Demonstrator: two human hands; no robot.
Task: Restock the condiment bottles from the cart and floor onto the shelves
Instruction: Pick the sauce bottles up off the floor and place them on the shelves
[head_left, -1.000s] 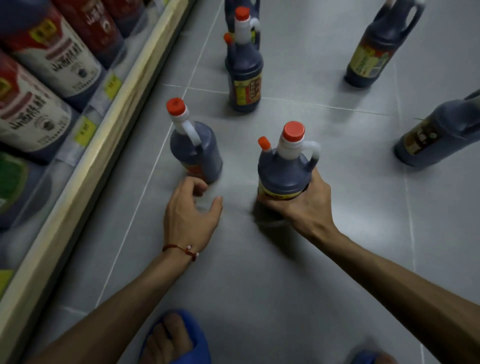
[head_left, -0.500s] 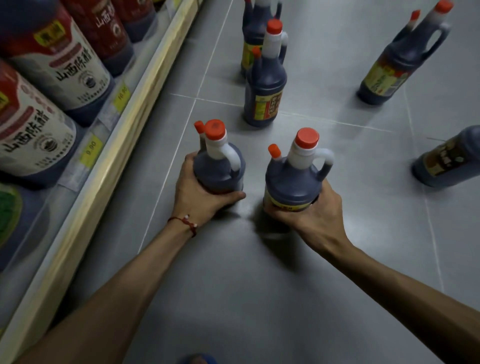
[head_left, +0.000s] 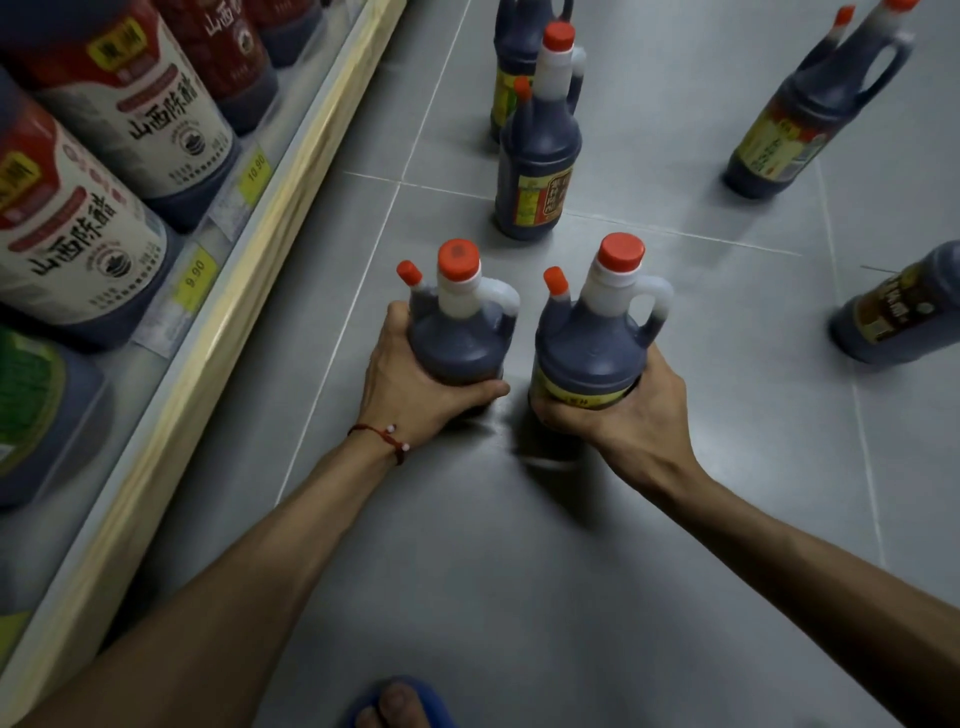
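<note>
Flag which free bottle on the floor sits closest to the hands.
The dark bottle with the red-and-yellow label, just beyond the two gripped bottles; the one behind it and the two at right stand farther.

Left hand (head_left: 410, 387) grips left bottle (head_left: 457, 338); right hand (head_left: 628, 415) grips right bottle (head_left: 589, 348). Both upright, just beside each other, over grey floor (head_left: 467, 545).

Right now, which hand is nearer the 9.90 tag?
Left. The left hand, gripping the left bottle, is right of the 9.90 tag; the right hand, gripping the right bottle, farther right.
</note>
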